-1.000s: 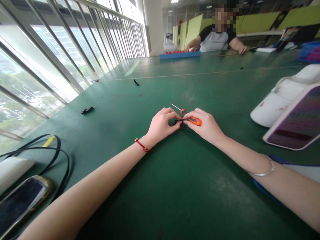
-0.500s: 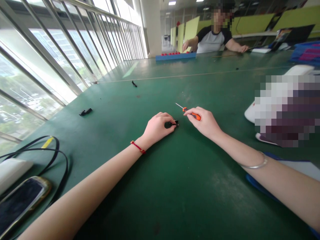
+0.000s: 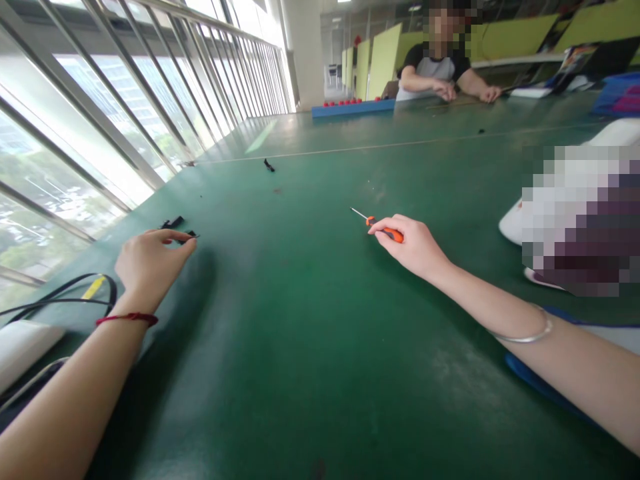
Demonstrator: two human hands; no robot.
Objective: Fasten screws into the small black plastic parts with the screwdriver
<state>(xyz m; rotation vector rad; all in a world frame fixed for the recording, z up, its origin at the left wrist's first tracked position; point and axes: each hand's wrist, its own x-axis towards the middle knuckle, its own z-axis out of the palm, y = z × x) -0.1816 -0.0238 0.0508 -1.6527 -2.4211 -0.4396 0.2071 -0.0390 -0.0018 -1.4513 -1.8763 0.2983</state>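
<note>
My left hand point(image 3: 153, 263) is at the left of the green table point(image 3: 300, 320), closed on a small black part point(image 3: 189, 236) that shows at its fingertips. Just behind that hand lies another black piece point(image 3: 173, 223) on the table. Right of centre, my right hand point(image 3: 413, 243) is wrapped round the orange and dark handle of a screwdriver point(image 3: 394, 234). Its thin metal shaft points up and left, over the tabletop. Farther back on the table lies a small black piece point(image 3: 269, 165).
Black cables point(image 3: 60, 300) and a white box point(image 3: 27, 343) lie at the left edge, near a metal railing point(image 3: 165, 73). At the far side, a person point(image 3: 434, 70) sits by a blue strip with red pieces point(image 3: 353, 109). A blue basket point(image 3: 617, 97) stands at right.
My left hand has moved from the centre to the left with the small black part. The screwdriver hand has hardly moved. The person opposite has drawn one hand back from the blue strip.
</note>
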